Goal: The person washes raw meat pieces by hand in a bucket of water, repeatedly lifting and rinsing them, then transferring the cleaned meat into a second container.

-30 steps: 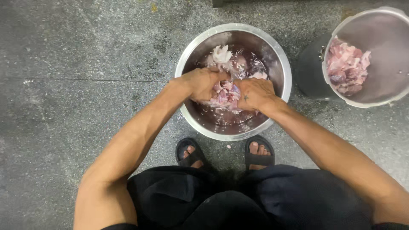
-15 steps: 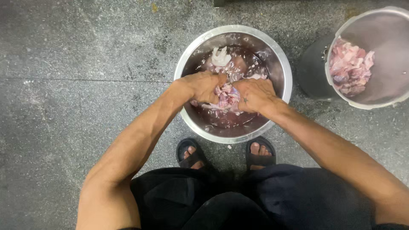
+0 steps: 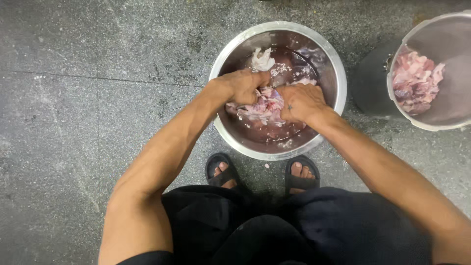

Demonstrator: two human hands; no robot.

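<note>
**Both hands deep in the meat bowl**

Since a moment ago my hands have barely shifted: they stay pressed together over the same pink heap, and the pale scrap at the far side of the bowl sits a touch farther from my knuckles than before.

My left hand is clenched, fingers curled under and gripping a clump of raw meat pieces. My right hand is clamped onto the same clump from the other side, knuckles up, a dark ring on one finger. The two hands are just about touching across the meat.

The meat lies in the middle of the steel bowl, in a shallow pool of reddish liquid. A whitish piece of skin or fat rests near the far wall, just beyond my left hand.

The bowl stands on the grey speckled floor, right in front of my feet in black sandals. Off to my right, well apart, a second metal pot holds more pink meat chunks piled against its near side.
</note>
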